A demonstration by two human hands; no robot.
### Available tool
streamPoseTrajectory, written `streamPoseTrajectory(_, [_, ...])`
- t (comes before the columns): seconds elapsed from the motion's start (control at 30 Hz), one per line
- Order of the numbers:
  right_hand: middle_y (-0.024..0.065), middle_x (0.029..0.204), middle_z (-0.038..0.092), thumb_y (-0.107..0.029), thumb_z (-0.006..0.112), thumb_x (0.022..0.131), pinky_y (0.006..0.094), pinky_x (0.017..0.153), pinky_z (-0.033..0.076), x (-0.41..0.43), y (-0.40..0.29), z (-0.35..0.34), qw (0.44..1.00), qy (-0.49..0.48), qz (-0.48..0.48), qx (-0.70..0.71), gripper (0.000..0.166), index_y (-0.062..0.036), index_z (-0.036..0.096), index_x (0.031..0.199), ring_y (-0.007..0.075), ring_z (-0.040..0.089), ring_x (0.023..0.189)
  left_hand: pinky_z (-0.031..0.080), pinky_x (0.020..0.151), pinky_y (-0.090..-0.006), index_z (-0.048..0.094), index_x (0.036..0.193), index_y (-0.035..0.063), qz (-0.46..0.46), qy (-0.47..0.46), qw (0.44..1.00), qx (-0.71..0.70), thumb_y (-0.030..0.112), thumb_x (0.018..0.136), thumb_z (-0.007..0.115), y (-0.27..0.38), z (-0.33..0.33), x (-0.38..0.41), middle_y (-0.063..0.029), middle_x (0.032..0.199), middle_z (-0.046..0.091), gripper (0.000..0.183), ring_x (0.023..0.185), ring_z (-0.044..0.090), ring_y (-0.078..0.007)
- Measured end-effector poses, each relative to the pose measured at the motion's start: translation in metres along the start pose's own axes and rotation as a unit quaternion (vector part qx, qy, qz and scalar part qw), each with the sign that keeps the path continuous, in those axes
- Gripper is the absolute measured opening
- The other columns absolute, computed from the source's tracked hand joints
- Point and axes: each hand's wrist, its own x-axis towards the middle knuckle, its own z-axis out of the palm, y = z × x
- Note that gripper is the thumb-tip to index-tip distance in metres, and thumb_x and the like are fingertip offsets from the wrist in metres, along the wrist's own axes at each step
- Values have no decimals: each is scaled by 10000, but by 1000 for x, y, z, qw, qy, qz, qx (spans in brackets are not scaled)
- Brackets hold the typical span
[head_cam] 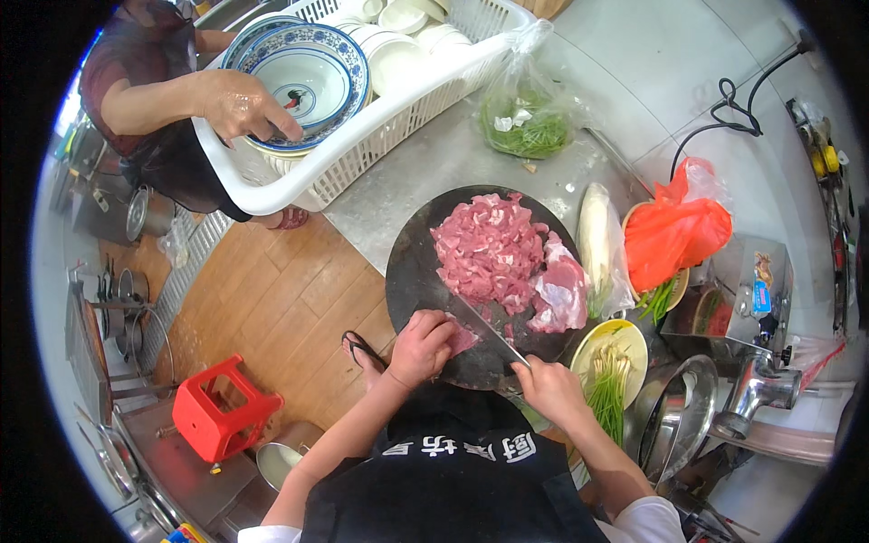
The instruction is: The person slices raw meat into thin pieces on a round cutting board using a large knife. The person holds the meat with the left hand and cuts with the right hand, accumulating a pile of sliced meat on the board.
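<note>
My left hand (424,345) presses on a small piece of raw meat (463,337) at the near side of a round dark chopping board (417,265). In my right hand (551,388) is the handle of a knife (492,332), its blade lying slantwise just right of that piece. Beyond the blade is a heap of sliced raw meat (489,248). A larger uncut chunk of meat (562,288) rests to the heap's right, and small scraps lie near the blade.
Front left, another person (163,102) holds patterned bowls (305,85) over a white plastic basket (400,129) of dishes. Bagged greens (526,125) stand behind the board. Along its right are a wrapped white vegetable (597,237), a red plastic bag (672,237), a yellow bowl (631,339) with chives and a metal grinder (760,394).
</note>
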Motion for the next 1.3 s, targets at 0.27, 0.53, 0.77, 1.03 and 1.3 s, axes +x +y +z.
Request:
streamPoseTrajectory(0.27, [245,729,637,-398,435,946,522,633,503,60,-35,26,998,45,-18,47,398,-43,603,881,432,632,715,478,807,-400,606,978,39,-6,-5,1000,7,29,616,620,2,2,2,-120,1001,560,363,927,549,-321])
streamPoseTrajectory(0.53, [233,679,627,-367,451,944,539,606,491,-1,-4,19,997,43,44,35,357,-43,596,906,435,622,672,473,850,-409,617,982,39,34,-17,998,56,21,632,617,19,-6,7,-97,1010,573,351,981,560,-297])
streamPoseTrajectory(0.77, [237,691,630,-305,427,959,545,607,485,-9,-38,7,998,19,39,45,289,-31,515,952,436,624,664,463,876,-392,642,1008,50,123,-61,985,101,77,634,647,16,-2,1,-73,1062,572,375,1034,543,-256])
streamPoseTrajectory(1.03, [243,842,657,-280,355,967,546,711,480,-40,-20,3,988,-129,88,8,270,-28,438,1017,438,639,795,446,881,-383,650,1008,74,128,-88,978,136,143,621,664,16,-1,1,-68,1087,557,393,1054,520,-248])
streamPoseTrajectory(1.3, [245,788,649,-189,381,938,539,652,489,-23,-14,14,996,-69,41,24,192,-10,447,966,423,644,756,441,873,-385,648,1025,91,89,-100,982,132,141,618,652,19,0,8,-66,1090,553,410,1053,513,-251])
